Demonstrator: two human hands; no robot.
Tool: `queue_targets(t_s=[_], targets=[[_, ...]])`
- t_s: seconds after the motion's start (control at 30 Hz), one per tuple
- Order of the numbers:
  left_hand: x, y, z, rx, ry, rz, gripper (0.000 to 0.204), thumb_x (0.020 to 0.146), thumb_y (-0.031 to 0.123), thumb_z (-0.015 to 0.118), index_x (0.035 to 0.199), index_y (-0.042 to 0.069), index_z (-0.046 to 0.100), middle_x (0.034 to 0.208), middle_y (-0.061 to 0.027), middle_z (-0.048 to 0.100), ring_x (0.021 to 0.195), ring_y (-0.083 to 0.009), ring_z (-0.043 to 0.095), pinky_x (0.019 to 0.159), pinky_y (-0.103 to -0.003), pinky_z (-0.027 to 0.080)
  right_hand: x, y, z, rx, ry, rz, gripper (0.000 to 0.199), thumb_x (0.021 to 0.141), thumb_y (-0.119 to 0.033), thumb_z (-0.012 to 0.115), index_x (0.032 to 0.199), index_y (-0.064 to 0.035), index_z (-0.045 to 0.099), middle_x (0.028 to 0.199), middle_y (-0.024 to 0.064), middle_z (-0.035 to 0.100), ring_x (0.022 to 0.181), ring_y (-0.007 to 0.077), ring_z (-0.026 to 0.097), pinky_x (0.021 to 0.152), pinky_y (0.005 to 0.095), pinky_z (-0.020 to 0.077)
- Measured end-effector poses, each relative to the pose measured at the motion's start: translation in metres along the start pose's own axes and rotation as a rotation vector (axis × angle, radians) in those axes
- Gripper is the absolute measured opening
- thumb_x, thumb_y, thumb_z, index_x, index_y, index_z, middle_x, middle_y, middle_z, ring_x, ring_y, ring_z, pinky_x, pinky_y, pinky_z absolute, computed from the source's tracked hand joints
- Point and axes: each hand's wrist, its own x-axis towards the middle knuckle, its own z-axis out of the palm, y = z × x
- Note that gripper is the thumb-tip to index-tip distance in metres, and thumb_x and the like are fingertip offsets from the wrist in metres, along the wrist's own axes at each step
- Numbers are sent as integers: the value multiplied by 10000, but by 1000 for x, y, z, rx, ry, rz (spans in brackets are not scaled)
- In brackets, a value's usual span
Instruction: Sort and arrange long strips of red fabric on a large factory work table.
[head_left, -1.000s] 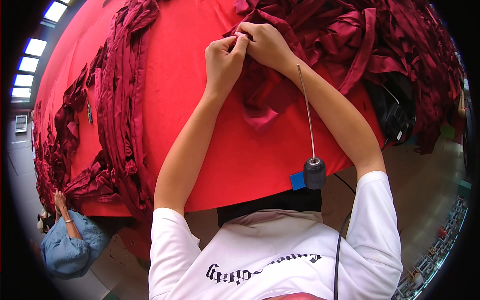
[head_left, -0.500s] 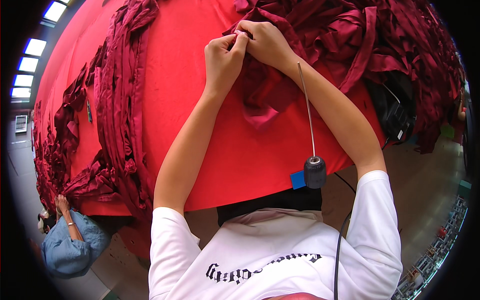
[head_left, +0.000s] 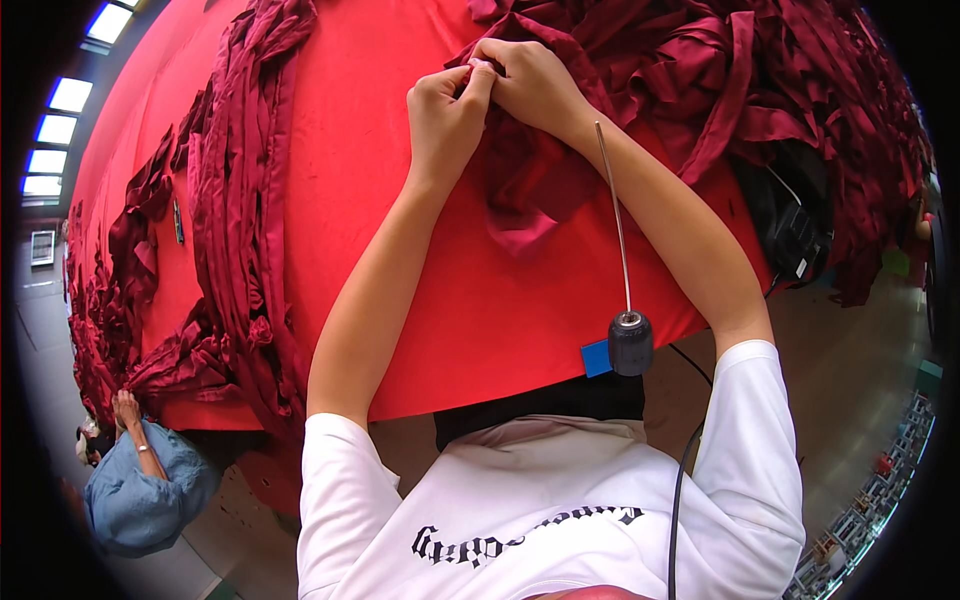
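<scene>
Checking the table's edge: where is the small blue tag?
In the head view the blue tag hangs at the red table's near edge, right of centre, beside the black plug.

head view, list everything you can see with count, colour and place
red cloth-covered table: one, bright red, fills the upper middle
heap of dark red fabric pieces: one heap, maroon, upper right of the table
long row of folded dark red fabric strips: one row, maroon, left part of the table
black bag: one, black, right table edge
thin metal rod with black knob: one, grey and black, hanging in front of the chest
small blue tag: one, blue, near table edge
person in blue top: one, lower left
left hand: pinching fabric, top centre
right hand: pinching the same fabric
</scene>
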Motion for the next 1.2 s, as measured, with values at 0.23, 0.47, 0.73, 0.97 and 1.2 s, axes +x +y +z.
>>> queue_targets(t_s=[0.23, 0.47, 0.73, 0.97, 1.2], targets=[[1, 0, 0, 20, 7, 9, 382, 957, 220, 610, 672, -35, 598, 481, 5, 436, 483, -44, 417, 446, -304, 305, 0, -1, -1, 5, -5, 2, 258, 862, -251, 583, 928, -32, 701, 809, 185, 709, 788, 380, 691, 701, 487, 525], [1, -1, 0, 11, 9, 16, 379, 954, 223, 614, 687, -45, 595, 491, 4, 415, 496, -43, 407, 453, -305, 301, 0, -1, -1, -4, -1, 0, 256, 861, -250, 584, 927, -32, 701, 810, 183, 710, 791, 379, 691, 701, 491, 525], [1, -3, 0, 22, 3, 2, 359, 946, 226, 622, 713, -46, 611, 496, -7, 410, 503, -46, 413, 459, -309, 307, 0, 0, 0, -2, 4, -16, 250, 861, -246, 585, 921, -32, 700, 801, 187, 705, 780, 380, 690, 693, 489, 524], [1, -1, -1, 29, 6, 25, 354, 942, 223, 623, 718, -51, 609, 498, -17, 411, 504, -49, 415, 463, -311, 312, 0, -1, 0, 0, 18, -15, 242, 860, -240, 586, 915, -33, 699, 789, 185, 703, 772, 379, 689, 685, 487, 523], [1, -2, 0, 23, 0, 14, 348, 940, 218, 622, 722, -52, 610, 503, -14, 412, 512, -45, 410, 465, -308, 312, 0, 1, 0, -14, 14, -27, 221, 867, -207, 587, 926, -20, 688, 796, 192, 697, 762, 373, 685, 674, 461, 517]])
